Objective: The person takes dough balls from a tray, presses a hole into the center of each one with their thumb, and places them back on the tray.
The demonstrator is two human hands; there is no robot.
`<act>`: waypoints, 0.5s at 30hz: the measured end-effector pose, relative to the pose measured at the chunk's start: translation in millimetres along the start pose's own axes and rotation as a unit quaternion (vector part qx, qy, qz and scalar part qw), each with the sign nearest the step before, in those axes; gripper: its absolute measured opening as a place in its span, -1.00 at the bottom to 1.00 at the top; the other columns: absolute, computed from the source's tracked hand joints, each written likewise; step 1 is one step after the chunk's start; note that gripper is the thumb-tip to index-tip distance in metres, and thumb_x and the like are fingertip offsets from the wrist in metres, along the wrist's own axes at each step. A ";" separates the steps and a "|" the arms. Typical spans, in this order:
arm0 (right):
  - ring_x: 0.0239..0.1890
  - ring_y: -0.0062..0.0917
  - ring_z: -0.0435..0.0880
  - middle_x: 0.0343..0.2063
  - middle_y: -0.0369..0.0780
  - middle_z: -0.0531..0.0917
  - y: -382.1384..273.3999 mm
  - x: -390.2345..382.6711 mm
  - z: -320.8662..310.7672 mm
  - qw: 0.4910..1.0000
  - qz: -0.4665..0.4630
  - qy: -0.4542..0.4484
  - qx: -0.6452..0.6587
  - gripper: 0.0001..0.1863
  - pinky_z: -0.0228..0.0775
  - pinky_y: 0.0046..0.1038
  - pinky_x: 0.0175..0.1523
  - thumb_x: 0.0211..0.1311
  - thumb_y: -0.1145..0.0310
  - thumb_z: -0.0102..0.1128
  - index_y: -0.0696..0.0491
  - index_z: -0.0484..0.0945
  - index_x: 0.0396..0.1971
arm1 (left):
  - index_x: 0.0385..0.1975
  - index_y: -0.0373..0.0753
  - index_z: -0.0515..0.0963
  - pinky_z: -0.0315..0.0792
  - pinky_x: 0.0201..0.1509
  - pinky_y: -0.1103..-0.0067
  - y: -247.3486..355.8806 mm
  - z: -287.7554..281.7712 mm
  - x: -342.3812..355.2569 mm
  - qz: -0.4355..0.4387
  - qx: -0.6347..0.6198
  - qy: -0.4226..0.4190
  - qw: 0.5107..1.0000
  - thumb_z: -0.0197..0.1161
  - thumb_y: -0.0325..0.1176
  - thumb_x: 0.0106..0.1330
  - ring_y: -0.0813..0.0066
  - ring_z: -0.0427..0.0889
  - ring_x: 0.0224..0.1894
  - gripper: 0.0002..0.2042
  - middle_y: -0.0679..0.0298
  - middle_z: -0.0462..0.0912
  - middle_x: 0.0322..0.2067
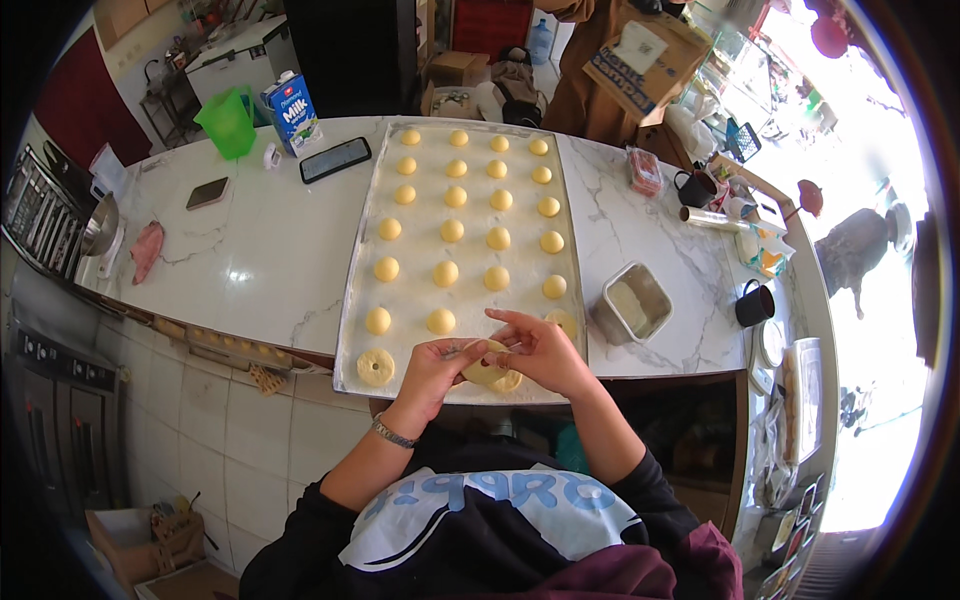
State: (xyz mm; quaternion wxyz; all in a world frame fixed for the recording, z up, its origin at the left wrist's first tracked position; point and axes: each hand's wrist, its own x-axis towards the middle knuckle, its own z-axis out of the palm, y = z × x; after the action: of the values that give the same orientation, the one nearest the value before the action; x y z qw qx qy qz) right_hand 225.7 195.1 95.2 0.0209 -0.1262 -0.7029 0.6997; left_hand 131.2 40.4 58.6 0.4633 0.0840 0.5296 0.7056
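Observation:
My left hand (438, 372) and my right hand (532, 352) meet at the near end of a large metal tray (352, 330), both gripping a flattened piece of pale dough (480, 371) with thumbs and fingers at its middle. My right index finger is raised over the dough. Several rows of round dough balls (445, 273) fill the tray. Flattened rings lie along its near edge: one at the left (375, 367), another beneath my hands (508, 384), and one at the right (564, 320), partly behind my right hand.
A square metal container (632, 302) of pale powder stands right of the tray, with black mugs (754, 304). At the back left are phones (335, 160), a milk carton (291, 114) and a green jug (225, 123). Someone in brown (575, 65) stands beyond the counter beside a cardboard box (644, 62).

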 end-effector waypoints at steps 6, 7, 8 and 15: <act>-0.26 -0.63 0.55 -0.28 -0.26 0.60 34.5 16.1 -13.5 0.994 0.066 -0.077 0.050 -0.54 0.37 -0.63 -0.09 0.04 0.56 0.19 0.24 0.41 0.01 | -0.11 -0.39 0.48 0.45 -0.12 0.69 -10.4 -0.6 2.9 0.022 -0.026 0.019 0.999 0.21 -0.26 0.23 0.55 0.59 -0.20 -0.66 0.23 0.60 -0.23; -0.26 -0.64 0.55 -0.27 -0.26 0.60 36.0 20.8 -18.9 0.994 0.076 -0.029 0.074 -0.56 0.38 -0.62 -0.10 0.02 0.57 0.19 0.25 0.43 -0.02 | -0.11 -0.39 0.48 0.45 -0.12 0.69 -9.0 -1.4 1.7 0.023 -0.027 0.021 0.999 0.21 -0.26 0.23 0.55 0.59 -0.20 -0.66 0.23 0.60 -0.23; -0.26 -0.64 0.55 -0.26 -0.25 0.60 38.6 25.3 -25.6 0.991 0.086 0.021 0.099 -0.58 0.38 -0.60 -0.11 0.01 0.57 0.19 0.27 0.45 -0.05 | -0.05 -0.40 0.43 0.39 -0.01 0.65 -7.7 -3.1 -0.1 0.079 -0.033 0.038 0.996 0.19 -0.25 0.25 0.49 0.55 -0.10 -0.62 0.19 0.56 -0.17; -0.26 -0.58 0.59 -0.31 -0.19 0.64 71.1 58.1 -59.9 0.990 0.091 0.025 -0.107 -0.65 0.41 -0.53 -0.14 -0.05 0.54 0.20 0.21 0.55 -0.16 | -0.01 -0.39 0.39 0.30 0.17 0.46 -0.5 -27.0 -14.7 0.107 -0.107 0.097 0.984 0.08 -0.31 0.30 0.30 0.49 0.04 -0.66 0.10 0.52 -0.07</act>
State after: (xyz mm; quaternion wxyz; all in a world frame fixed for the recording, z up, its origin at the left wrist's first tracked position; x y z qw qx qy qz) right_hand 192.4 264.9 17.6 -0.0390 -0.2083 -0.7588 0.6158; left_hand 123.1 11.4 52.3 0.3378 0.0215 0.4809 0.8088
